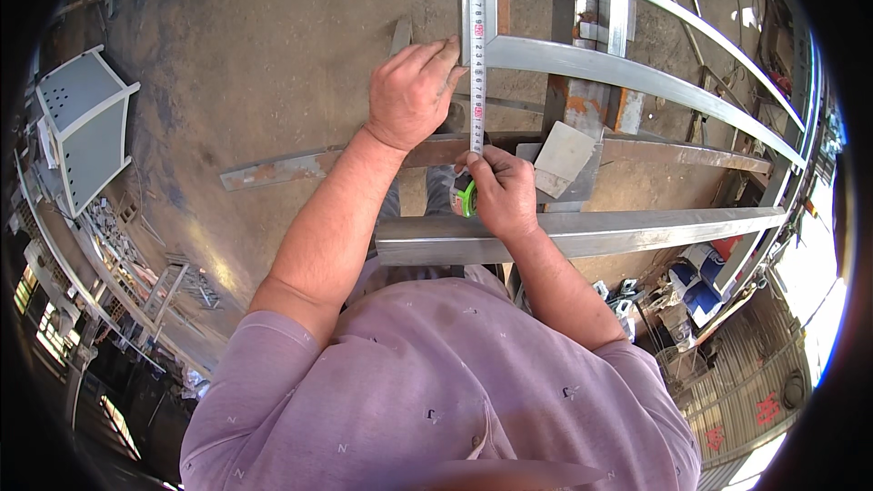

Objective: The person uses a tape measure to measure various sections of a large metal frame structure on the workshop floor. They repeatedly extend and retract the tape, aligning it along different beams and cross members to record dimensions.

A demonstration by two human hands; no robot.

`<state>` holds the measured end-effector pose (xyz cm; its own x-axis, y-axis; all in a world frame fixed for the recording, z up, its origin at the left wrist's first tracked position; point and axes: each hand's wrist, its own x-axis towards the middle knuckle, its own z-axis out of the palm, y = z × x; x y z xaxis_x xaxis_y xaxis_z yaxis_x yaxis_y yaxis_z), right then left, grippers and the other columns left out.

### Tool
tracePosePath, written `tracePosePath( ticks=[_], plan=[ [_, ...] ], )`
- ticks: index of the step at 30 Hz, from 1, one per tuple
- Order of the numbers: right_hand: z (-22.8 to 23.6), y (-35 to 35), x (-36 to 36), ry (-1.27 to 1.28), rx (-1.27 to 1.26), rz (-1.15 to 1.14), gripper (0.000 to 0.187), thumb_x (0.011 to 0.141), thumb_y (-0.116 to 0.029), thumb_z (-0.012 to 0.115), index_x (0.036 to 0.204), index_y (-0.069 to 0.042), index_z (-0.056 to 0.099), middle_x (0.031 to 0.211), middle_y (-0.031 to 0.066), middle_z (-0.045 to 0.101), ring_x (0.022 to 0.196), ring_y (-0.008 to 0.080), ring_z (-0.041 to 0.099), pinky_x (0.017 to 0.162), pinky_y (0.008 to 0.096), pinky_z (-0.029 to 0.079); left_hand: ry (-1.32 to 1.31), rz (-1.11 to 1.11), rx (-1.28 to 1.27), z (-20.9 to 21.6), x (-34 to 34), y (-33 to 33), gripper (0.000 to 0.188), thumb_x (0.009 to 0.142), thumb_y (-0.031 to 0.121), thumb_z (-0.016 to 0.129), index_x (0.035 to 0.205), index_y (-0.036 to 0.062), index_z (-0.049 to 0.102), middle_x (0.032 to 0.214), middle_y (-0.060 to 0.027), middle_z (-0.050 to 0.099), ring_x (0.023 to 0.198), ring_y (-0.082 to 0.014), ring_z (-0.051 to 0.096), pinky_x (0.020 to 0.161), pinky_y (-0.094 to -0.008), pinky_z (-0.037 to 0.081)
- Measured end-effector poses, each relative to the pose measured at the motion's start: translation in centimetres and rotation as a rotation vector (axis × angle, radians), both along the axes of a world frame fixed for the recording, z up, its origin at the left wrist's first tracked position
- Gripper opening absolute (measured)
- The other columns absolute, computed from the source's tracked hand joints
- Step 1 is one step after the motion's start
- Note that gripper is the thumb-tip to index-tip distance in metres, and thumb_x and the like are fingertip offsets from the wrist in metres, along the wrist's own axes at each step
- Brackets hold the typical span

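My right hand (506,193) is wrapped round a green and black tape measure (465,195), its thumb near the mouth of the case. The pale blade (478,82) runs straight out from it, away from me, along the corner of a grey metal frame (546,55) made of rectangular tube. At that corner my left hand (411,95) is closed on the frame's outer left edge, with the fingertips right beside the blade. What the left fingers do under the tube is hidden.
Close to my body a thick square metal tube (582,232) lies crosswise. Behind it are a rusty flat bar (282,170) and a grey plate (564,159). A grey metal cabinet (95,132) stands at the left; assorted tools and scraps (696,277) lie at the right.
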<state>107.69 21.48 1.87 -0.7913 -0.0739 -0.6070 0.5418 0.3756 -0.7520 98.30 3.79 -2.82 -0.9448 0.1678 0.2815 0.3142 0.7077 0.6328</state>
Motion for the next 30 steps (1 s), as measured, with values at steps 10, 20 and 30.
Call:
tracePosePath(
  ticks=[10, 20, 30],
  plan=[
    [-0.03, 0.03, -0.06, 0.018, 0.011, 0.007, 0.025, 0.103, -0.013, 0.06, 0.091, 0.004, 0.074, 0.073, 0.0065, 0.069, 0.067, 0.0095, 0.057, 0.065, 0.0308, 0.049, 0.006, -0.011, 0.005, -0.01, -0.11, -0.21, 0.038, 0.084, 0.008, 0.083, 0.12, -0.0002, 0.075, 0.107, -0.0166, 0.076, 0.092, -0.0342, 0.074, 0.077, -0.0409, 0.061],
    [0.21, 0.01, -0.31, -0.004, 0.02, 0.023, 0.025, 0.104, -0.013, 0.06, 0.092, 0.003, 0.074, 0.071, 0.0062, 0.067, 0.066, 0.0095, 0.056, 0.064, 0.0308, 0.049, 0.008, -0.01, -0.007, -0.01, -0.13, -0.24, 0.038, 0.083, 0.009, 0.084, 0.119, 0.0003, 0.076, 0.107, -0.0156, 0.077, 0.093, -0.0331, 0.075, 0.077, -0.0402, 0.062],
    [-0.15, 0.04, -0.15, 0.005, 0.009, 0.022, 0.025, 0.104, -0.014, 0.06, 0.093, 0.003, 0.075, 0.072, 0.0055, 0.068, 0.066, 0.0091, 0.055, 0.064, 0.0306, 0.048, 0.007, -0.011, -0.02, -0.15, -0.12, -0.25, 0.037, 0.084, 0.009, 0.083, 0.12, 0.0004, 0.076, 0.108, -0.0151, 0.077, 0.093, -0.032, 0.075, 0.078, -0.0394, 0.062]
  ],
)
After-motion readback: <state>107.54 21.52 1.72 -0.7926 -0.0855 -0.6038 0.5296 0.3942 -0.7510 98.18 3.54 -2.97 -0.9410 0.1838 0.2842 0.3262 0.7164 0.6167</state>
